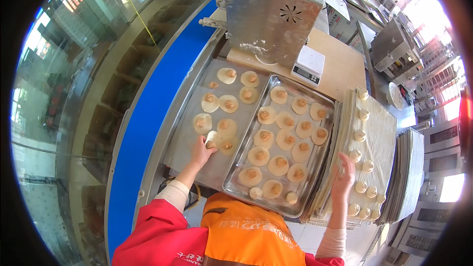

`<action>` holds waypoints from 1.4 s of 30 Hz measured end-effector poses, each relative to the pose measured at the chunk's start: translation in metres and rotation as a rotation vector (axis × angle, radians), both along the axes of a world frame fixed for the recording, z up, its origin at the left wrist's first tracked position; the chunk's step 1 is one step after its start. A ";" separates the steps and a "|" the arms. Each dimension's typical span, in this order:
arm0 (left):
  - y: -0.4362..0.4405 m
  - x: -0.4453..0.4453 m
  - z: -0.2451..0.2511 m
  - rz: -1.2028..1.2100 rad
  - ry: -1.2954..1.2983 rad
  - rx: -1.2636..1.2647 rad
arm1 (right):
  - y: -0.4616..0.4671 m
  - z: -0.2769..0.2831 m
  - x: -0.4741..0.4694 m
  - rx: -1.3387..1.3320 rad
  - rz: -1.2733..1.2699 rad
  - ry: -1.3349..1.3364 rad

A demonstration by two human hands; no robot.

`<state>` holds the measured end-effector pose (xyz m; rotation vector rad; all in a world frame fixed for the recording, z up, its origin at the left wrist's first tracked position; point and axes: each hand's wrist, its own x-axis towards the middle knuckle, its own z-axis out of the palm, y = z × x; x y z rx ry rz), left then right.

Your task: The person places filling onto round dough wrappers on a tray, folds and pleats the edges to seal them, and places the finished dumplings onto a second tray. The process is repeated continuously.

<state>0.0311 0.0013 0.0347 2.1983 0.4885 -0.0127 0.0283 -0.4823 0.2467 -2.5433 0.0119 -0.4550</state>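
Observation:
My left hand [202,151] grips the edge of a round dough wrapper with filling [212,139], above the metal work surface [181,159] on the left. More flat wrappers, each topped with brown filling, lie around it. In the middle, a steel tray [230,181] holds many filled wrappers [279,165] and two closed buns [255,192] at its near end. My right hand [344,170] is over the left side of a stack of cloth-lined trays [380,136], fingers apart, near a pleated bun [355,156]. Several pleated buns sit on that top tray.
A floury metal machine [269,18] stands at the far side, with a digital scale [309,64] beside it on a wooden board [343,70]. Further right are another stack of thin trays [406,173] and a bowl [395,96]. A glass partition runs along the left.

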 end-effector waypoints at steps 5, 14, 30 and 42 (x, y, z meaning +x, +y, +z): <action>0.002 -0.022 0.057 -0.155 0.037 -0.252 | 0.144 -0.005 -0.002 0.243 0.524 0.294; -0.041 -0.079 0.197 -0.285 0.251 -1.362 | 0.228 -0.030 -0.045 0.770 0.467 0.720; -0.065 -0.125 0.152 -0.471 0.193 -0.641 | 0.217 -0.018 -0.082 0.477 0.559 0.518; -0.071 -0.106 0.162 -0.720 0.242 -0.709 | 0.211 -0.003 -0.075 0.488 0.653 0.516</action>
